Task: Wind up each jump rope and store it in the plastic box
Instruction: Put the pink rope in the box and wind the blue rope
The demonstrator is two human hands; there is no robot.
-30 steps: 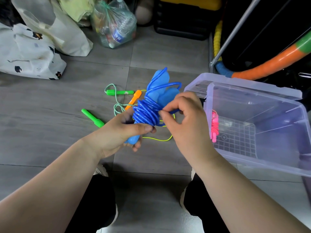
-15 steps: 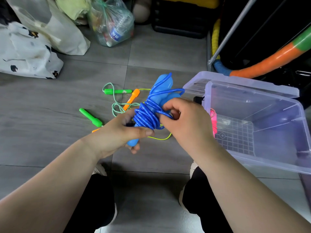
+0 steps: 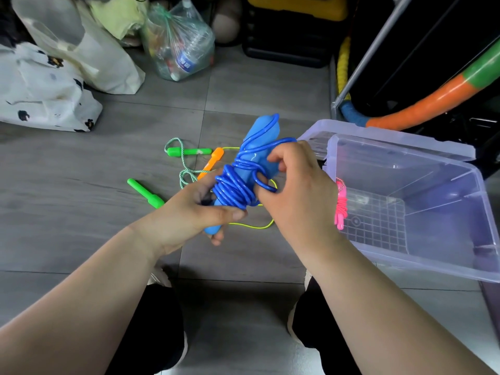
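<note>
Blue jump rope [image 3: 236, 185], coiled round its handles, sits gripped in the left hand [image 3: 193, 212]; right hand [image 3: 293, 193] hooks a loop. Plastic box [image 3: 422, 262] lies at three o'clock.

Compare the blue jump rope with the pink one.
The blue jump rope is gripped by the left hand and right hand above the floor; the pink jump rope sits in the plastic box. Blue's cord looks thicker and glossier than pink's. Both are wound up.
</note>
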